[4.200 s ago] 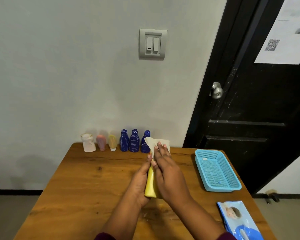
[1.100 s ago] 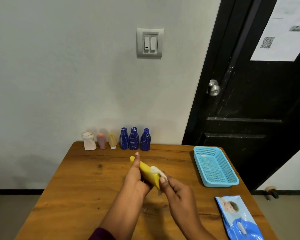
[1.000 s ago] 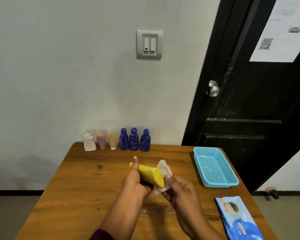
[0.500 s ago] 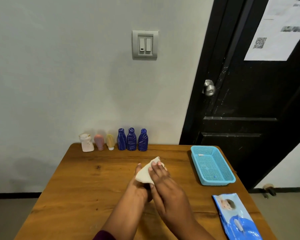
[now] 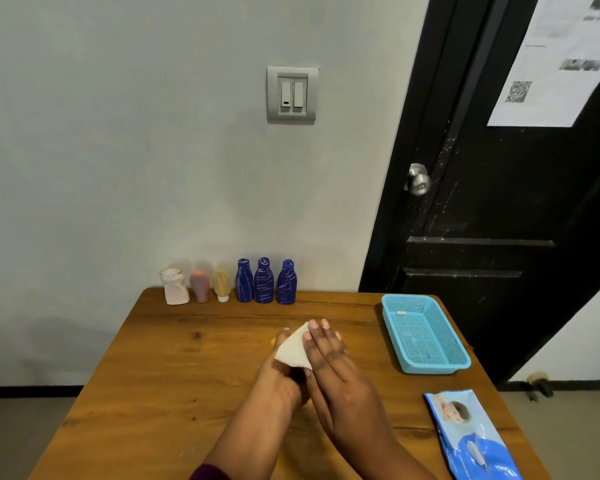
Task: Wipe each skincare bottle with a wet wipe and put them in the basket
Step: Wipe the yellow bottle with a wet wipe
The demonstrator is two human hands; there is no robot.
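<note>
**Wipe wrapped over the yellow bottle, mid-table**

While the right hand point(image 5: 329, 362) lies with fingers point(image 5: 321, 332) stretched nearly flat, pressing the white wet wipe point(image 5: 293, 349) down, the left hand point(image 5: 279, 375) is curled underneath, gripping the yellow bottle point(image 5: 273, 341). Only a sliver of yellow shows at the wipe's left edge; cloth and both hands hide the rest. All this sits above the middle of the wooden table point(image 5: 174, 382).

To the right, well apart from the hands, lies the blue basket point(image 5: 392, 311), with only a few small specks on its mesh floor. Nearer the front right corner lies a blue pack of wipes point(image 5: 471, 434).

Along the back edge, against the wall, six bottles stand upright in a row: a white one point(image 5: 174, 286), a pink one point(image 5: 199, 285), a pale yellow one point(image 5: 221, 285) and three dark blue bottles point(image 5: 264, 280). Nothing lies between the hands and the basket.
</note>
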